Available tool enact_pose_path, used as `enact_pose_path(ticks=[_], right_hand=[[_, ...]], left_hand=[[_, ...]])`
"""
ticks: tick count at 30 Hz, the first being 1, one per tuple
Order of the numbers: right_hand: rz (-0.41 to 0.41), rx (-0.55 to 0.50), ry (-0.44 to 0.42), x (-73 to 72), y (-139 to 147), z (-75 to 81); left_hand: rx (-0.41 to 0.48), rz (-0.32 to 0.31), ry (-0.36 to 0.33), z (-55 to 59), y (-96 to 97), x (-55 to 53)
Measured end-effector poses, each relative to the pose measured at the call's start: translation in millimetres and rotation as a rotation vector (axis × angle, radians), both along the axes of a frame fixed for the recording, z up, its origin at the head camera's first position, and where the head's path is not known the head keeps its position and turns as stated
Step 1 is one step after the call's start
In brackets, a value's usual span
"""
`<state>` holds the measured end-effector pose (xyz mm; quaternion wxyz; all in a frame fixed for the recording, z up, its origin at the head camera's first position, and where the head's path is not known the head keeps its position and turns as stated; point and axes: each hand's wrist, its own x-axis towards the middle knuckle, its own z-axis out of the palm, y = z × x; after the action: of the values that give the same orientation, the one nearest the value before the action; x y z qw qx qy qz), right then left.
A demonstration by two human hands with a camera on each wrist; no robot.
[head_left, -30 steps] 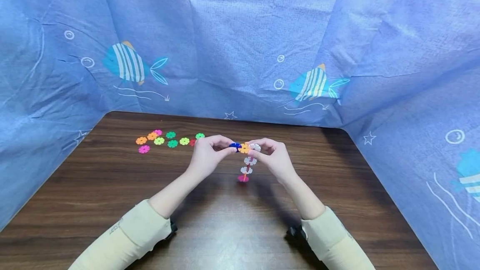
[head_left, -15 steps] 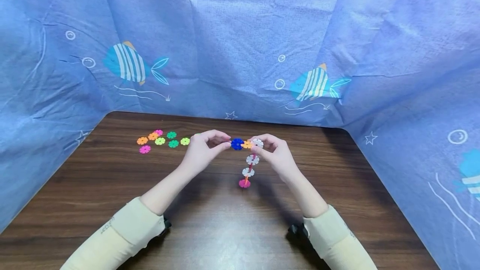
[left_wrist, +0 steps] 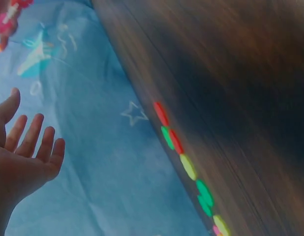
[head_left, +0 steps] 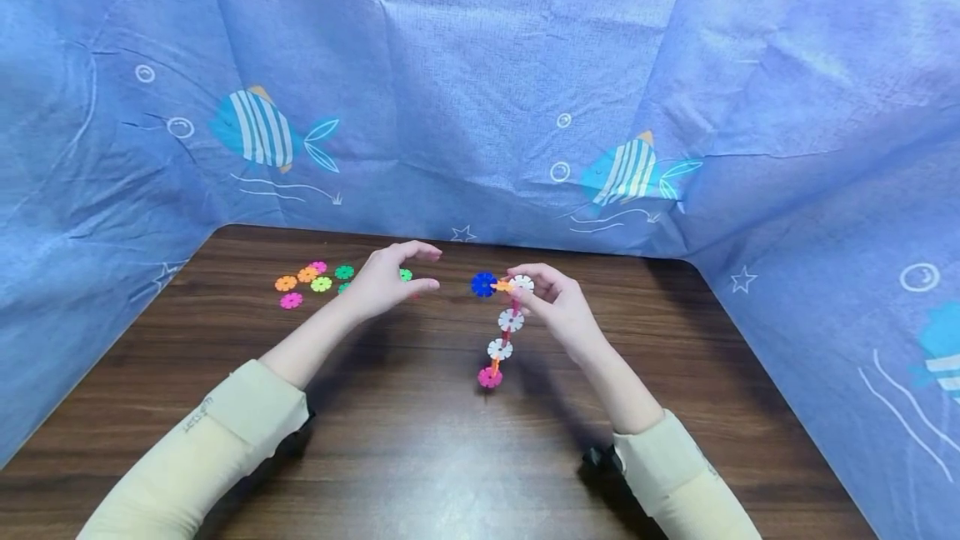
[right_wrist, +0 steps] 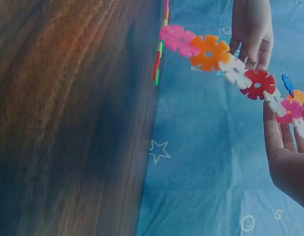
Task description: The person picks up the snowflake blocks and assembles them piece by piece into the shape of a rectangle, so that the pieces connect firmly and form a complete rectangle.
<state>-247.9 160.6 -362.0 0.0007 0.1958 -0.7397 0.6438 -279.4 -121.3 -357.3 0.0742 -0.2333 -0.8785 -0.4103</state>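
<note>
My right hand (head_left: 562, 307) pinches a chain of slotted flower-shaped plastic discs near its top, by the upper white disc (head_left: 522, 283) and the small orange disc (head_left: 502, 286). A blue disc (head_left: 483, 285) sticks out to the left at the chain's end. Below the fingers hang white, red and orange discs, down to a pink disc (head_left: 490, 377) at the bottom. In the right wrist view the red disc (right_wrist: 258, 84) and large orange disc (right_wrist: 210, 53) show face on. My left hand (head_left: 382, 282) holds nothing, thumb and fingers spread apart, left of the blue disc.
Loose discs lie at the back left of the dark wooden table (head_left: 450, 457), among them a pink disc (head_left: 291, 300) and a yellow-green disc (head_left: 321, 283). My left hand hides some of them. A blue fish-print cloth (head_left: 465, 90) surrounds the table's back and sides.
My left hand has let go of the blue disc and moved left, away from the chain. The chain stays in my right hand, which has shifted slightly to the right.
</note>
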Motion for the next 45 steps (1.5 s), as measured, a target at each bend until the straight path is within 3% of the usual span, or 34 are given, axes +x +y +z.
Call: enact_pose_path(ticks=[8,16,22,29,38,45], right_hand=[[0.032,-0.017,0.011,-5.7,5,-0.9],[0.068,0.001,0.009,-9.0,6,-1.3],[0.075,0.012,0.011,-9.5,7,-2.3],[0.085,0.005,0.004,-9.3,7,-3.5],[0.062,0.045,0.028,-12.1,8,-4.4],[0.008,0.126,0.088,-4.0,6,6.5]], left_hand=[[-0.096,-0.044,-0.038,-12.5,-16.8,-27.1],[-0.171,-0.094,-0.110,-39.3,-29.3,-50.4],[-0.266,-0.130,-0.152,-55.2,-35.1,-59.3],[-0.343,-0.115,-0.202,-62.4,-37.1,-63.6],[-0.353,-0.128,-0.042,-72.0,-36.7,-71.6],[-0.377,-0.153,-0.037,-73.9,-33.0,-74.4]])
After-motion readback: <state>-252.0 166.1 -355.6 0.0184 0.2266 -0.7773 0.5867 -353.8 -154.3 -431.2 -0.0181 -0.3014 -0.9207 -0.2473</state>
